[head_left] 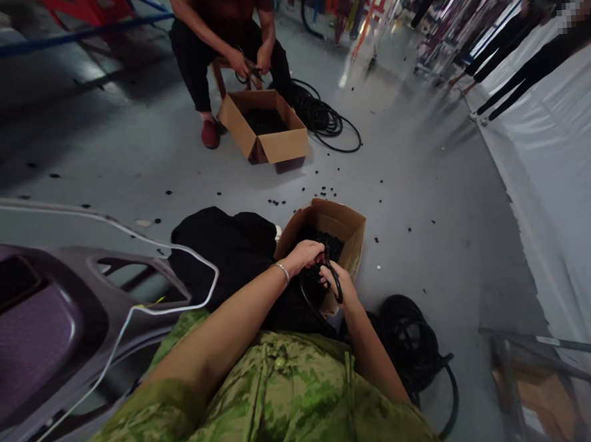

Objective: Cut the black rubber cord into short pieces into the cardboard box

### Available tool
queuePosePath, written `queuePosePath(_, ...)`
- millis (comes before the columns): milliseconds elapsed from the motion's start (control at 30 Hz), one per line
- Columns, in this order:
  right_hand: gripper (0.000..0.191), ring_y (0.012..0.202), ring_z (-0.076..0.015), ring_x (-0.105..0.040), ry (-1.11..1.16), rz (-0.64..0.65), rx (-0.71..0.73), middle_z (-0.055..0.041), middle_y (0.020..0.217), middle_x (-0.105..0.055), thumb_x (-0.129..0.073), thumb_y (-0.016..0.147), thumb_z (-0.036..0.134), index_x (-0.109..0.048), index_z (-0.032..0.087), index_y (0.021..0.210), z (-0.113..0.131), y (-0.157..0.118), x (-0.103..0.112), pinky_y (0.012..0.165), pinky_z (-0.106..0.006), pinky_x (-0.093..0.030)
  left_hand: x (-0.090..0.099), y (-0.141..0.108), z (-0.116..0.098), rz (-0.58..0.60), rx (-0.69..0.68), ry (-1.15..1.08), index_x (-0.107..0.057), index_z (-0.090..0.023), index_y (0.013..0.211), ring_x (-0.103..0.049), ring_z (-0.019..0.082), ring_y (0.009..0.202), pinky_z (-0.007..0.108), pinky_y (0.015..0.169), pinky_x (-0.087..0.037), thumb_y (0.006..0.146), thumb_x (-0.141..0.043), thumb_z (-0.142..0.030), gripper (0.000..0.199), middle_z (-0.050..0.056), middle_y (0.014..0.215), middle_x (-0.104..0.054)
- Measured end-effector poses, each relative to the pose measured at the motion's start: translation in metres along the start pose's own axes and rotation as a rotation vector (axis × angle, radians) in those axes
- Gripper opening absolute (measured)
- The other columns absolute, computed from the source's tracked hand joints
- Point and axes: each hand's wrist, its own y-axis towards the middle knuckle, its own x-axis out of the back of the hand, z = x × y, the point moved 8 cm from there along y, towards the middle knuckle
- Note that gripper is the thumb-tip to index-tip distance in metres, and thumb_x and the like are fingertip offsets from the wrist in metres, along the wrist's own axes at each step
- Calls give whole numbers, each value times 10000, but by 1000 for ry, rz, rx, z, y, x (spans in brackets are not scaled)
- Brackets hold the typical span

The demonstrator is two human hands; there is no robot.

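An open cardboard box (356, 244) holds loose black bits (333, 243). Above it, the left hand (303, 254) has its grip closed on flexible black tubing (311, 305), the right hand (348, 288) on loop-handled scissors (338, 289).

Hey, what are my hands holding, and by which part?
Your right hand seems to grip black-handled scissors by the looped handle. Your left hand seems to pinch black tubing; where along it is unclear.
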Motion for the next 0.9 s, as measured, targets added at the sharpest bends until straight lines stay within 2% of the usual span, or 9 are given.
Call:
queuePosePath(167,492,559,-127,-525,-167,-50,43,-4,685,-612,-582,837,562,-692,164,1103,-1,-1,7,510,-223,-433,0,4,3,15,7,50,-529,-152,586,-318,58,372,204,393,-223,779,-533,-212,203,-45,459,-425)
queuePosePath(367,534,463,-104,-450,-181,-112,16,26,581,-521,-543,843,588,-690,135,1086,-5,-11,1,428,-209,-369,1,7,4,26,37,71,-541,-144,606,-325,59,361,203,392,-233,799,-506,-197,203,-41,459,-432)
queuePosePath(600,536,475,-120,-478,-291,-200,70,16,546,-527,-481,863,620,-705,143,963,-8,-20,-5,438,-211,-393,1,11,10,-27,35,96,-525,-143,634,-375,58,370,192,396,-281,834,-514,-189,206,-37,499,-474)
queuePosePath(733,557,421,-119,-454,-222,-234,25,25,514,-498,-489,838,644,-696,136,937,-13,-24,-5,394,-221,-378,-1,16,17,-70,-5,70,-495,-152,696,-426,47,399,166,420,-315,834,-594,-182,173,-46,563,-517)
queuePosePath(900,556,383,-115,-449,-148,-204,-43,34,490,-489,-566,771,660,-686,137,915,-15,-23,-7,348,-215,-364,-1,19,22,-88,-14,223,-561,-143,785,-396,48,380,170,413,-297,875,-571,-208,111,-50,570,-517)
